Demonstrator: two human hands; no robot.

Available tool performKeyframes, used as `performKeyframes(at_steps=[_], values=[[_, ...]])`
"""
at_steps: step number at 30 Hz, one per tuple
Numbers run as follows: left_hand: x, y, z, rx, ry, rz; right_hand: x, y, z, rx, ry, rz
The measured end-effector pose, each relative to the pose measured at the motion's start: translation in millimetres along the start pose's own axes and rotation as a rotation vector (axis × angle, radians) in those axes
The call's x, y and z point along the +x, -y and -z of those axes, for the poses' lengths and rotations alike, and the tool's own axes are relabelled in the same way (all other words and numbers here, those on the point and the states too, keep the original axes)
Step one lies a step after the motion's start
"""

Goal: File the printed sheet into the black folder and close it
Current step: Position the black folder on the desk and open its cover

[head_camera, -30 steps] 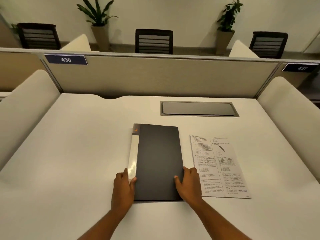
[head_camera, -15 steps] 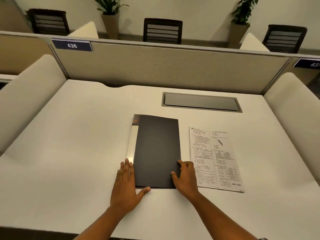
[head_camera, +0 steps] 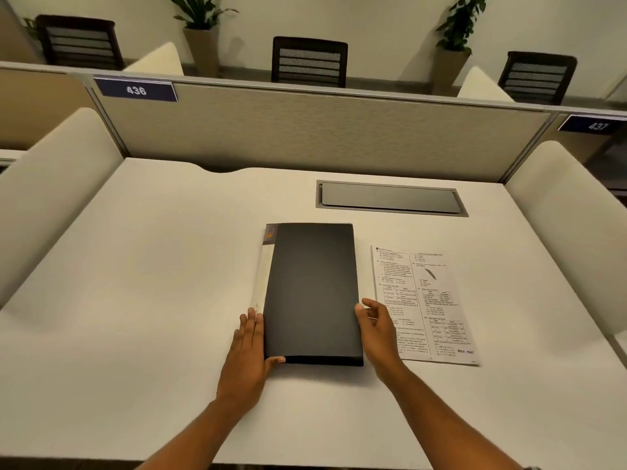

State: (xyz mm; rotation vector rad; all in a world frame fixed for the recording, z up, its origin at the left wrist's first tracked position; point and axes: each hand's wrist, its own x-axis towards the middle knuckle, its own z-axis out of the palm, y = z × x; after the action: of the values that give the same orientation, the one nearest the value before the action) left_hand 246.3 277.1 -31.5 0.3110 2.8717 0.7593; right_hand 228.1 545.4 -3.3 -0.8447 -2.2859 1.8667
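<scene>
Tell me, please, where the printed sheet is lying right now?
In the head view, the printed sheet lies flat on the white desk, just right of the closed black folder, with the right hand over its near left edge.

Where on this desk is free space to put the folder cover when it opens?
The widest bare patch of the desk lies left of the black folder, up to the left side panel. Another bare strip runs between the folder and the grey hatch. The right is crowded: the printed sheet lies there, under the right hand.
</scene>
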Motion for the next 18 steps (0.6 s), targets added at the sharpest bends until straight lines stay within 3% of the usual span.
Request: performKeyframes(at_steps=[3, 5, 10, 13, 18], values=[[-2, 10, 2, -0.195, -0.057, -0.008, 4, 24, -7, 0.368, 0.04, -0.215], [-3, 15, 4, -0.306, -0.072, 0.014, 8, 32, -16, 0.458, 0.102, -0.274], [-11, 14, 6, -0.578, -0.192, 0.216, 2, 13, -62, -0.142, 0.27, 0.06], [-12, 8, 8, -0.667, -0.279, 0.385, 1, -5, -74, -0.494, 0.253, 0.241], [-10, 12, 16, -0.812, -0.502, 0.563, 0, -17, -72, -0.623, 0.218, 0.369]])
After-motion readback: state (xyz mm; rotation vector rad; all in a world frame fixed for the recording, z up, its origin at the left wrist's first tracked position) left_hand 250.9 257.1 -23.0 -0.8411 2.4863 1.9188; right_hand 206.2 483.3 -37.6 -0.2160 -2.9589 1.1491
